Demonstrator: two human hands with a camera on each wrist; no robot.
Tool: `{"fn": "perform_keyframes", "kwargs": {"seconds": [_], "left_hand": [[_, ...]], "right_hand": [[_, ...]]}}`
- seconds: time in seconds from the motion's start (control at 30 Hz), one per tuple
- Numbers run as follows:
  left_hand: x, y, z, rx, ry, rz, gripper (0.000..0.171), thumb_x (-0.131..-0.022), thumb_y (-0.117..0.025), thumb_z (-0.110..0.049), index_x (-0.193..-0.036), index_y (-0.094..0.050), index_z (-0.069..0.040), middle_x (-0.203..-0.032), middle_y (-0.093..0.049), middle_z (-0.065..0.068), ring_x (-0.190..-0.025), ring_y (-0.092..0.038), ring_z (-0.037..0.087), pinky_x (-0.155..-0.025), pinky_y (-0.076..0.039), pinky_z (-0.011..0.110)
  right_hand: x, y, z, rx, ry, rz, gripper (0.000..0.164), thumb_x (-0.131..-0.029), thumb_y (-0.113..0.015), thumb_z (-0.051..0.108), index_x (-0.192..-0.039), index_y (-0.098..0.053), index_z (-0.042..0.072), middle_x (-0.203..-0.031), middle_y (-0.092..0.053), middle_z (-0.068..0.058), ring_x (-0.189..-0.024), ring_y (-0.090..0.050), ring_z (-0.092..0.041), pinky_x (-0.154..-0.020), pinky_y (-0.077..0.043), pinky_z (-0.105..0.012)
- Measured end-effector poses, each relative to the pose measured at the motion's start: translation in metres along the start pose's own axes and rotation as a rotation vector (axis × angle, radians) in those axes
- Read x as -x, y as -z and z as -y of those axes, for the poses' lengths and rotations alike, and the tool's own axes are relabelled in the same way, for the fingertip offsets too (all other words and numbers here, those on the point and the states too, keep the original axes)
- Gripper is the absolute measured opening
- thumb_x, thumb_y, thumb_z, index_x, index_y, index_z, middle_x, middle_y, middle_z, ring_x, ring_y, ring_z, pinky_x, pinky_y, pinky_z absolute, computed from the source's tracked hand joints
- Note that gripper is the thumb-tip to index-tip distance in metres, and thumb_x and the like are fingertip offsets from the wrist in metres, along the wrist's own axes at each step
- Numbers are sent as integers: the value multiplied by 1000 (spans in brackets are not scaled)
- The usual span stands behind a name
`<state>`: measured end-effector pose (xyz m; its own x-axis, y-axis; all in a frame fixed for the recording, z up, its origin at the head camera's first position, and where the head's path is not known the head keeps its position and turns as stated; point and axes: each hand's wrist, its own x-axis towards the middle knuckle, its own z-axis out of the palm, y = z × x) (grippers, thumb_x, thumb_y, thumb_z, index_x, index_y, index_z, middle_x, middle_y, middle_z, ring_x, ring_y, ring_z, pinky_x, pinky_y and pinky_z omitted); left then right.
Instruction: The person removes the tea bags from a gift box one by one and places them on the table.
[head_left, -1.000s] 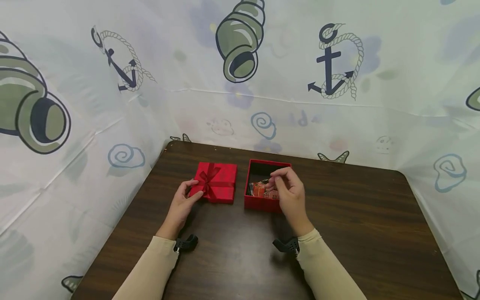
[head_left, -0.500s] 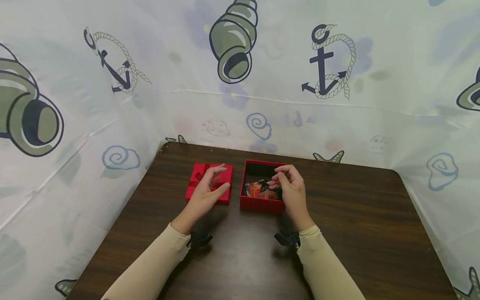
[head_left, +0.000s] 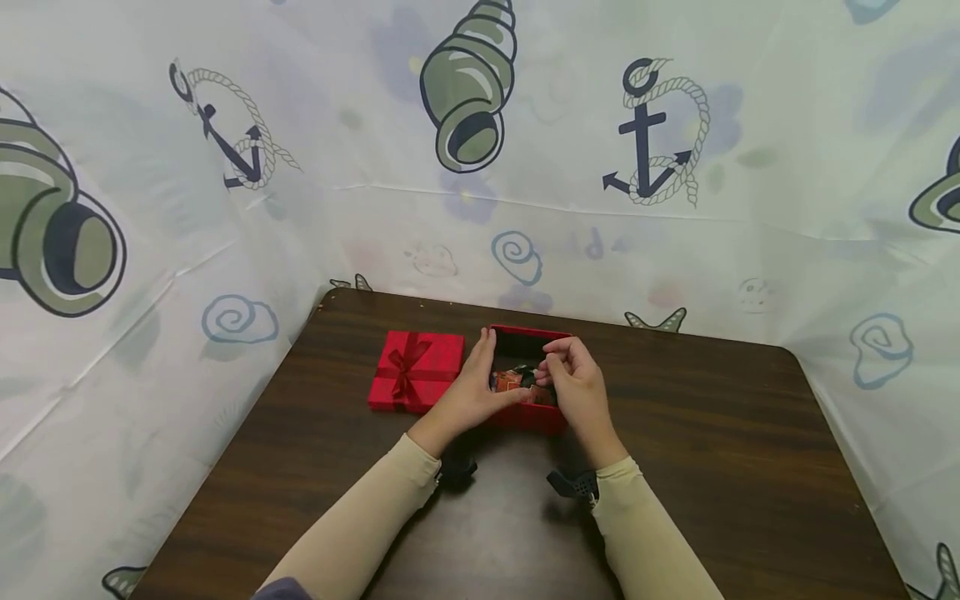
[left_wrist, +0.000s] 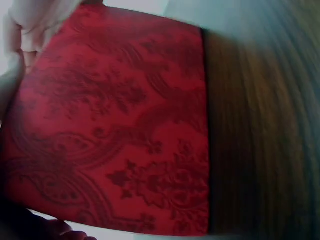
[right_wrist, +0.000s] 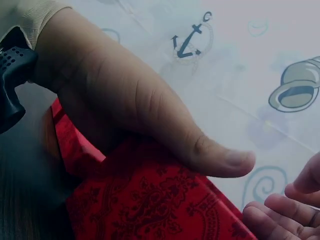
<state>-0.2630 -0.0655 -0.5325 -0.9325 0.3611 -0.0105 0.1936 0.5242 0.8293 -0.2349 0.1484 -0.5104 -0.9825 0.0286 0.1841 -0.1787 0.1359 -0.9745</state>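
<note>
A red lidless gift box (head_left: 528, 419) with a dark inside stands on the table, holding small orange-and-dark printed items (head_left: 507, 381). My left hand (head_left: 471, 390) lies along its left side, fingers straight, thumb reaching over the front rim; the right wrist view shows that thumb (right_wrist: 220, 159) stretched out above the patterned box. Over the box's right side is my right hand (head_left: 583, 396), its fingers loosely bent and nothing visible between them. The left wrist view is mostly filled by the red patterned box wall (left_wrist: 135, 125).
To the left of the box lies its red lid (head_left: 442, 350), with a dark red ribbon bow (head_left: 405, 367) on top. Both are on a dark wood table (head_left: 712, 467). A pale cloth backdrop (head_left: 570, 100) printed with shells and anchors rises behind the table's back edge.
My left hand has left the lid and moved right to the box's left side. The lid now lies uncovered. My right hand has hardly moved.
</note>
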Motion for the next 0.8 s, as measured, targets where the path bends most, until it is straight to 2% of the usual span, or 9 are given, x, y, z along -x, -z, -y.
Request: {"fn": "perform_keyframes", "kwargs": {"seconds": [0.17,0.27,0.4,0.53,0.63,0.8], "left_hand": [[-1,-3,3,42,-8,-7,138,-84,-91,-55,-175,11,-34,-186,7,-5,-173,-4,28,-133,-26,64],[-1,-4,5,66,4,5,140,-83,-93,-52,-174,13,-36,-185,8,-6,-173,-3,27,-133,-27,64],[1,-7,6,98,16,10,141,-82,-93,-55,-174,12,-38,-185,8,-7,-173,-3,28,-131,-29,66],[2,-9,6,123,25,21,141,-80,-91,-62,-174,11,-40,-185,10,-9,-173,-3,29,-130,-31,67],[1,-9,5,146,22,18,139,-81,-92,-60,-173,11,-41,-184,12,-11,-173,-2,29,-131,-30,67],[-2,-7,6,168,8,3,138,-84,-93,-52,-174,11,-39,-184,14,-12,-173,0,28,-132,-27,67]], "right_hand": [[0,-2,-2,80,20,7,18,-113,-60,17,-127,-65,7,-103,-71,-19,-90,-74,-38,-84,-68,-51],[1,-3,-2,99,16,27,17,-113,-60,15,-126,-64,7,-104,-69,-24,-94,-72,-46,-83,-67,-54],[2,-3,0,122,-11,55,12,-113,-59,13,-123,-65,11,-107,-68,-28,-98,-70,-52,-83,-67,-56],[1,-1,5,195,-92,60,13,-113,-56,13,-120,-67,13,-105,-71,-20,-96,-74,-41,-86,-67,-52],[-4,-2,9,279,-155,82,16,-114,-53,17,-119,-68,15,-105,-72,-14,-96,-75,-32,-84,-65,-41],[-16,-5,18,373,-196,144,20,-114,-51,19,-120,-68,12,-107,-72,-13,-100,-75,-32,-81,-60,-36]]}}
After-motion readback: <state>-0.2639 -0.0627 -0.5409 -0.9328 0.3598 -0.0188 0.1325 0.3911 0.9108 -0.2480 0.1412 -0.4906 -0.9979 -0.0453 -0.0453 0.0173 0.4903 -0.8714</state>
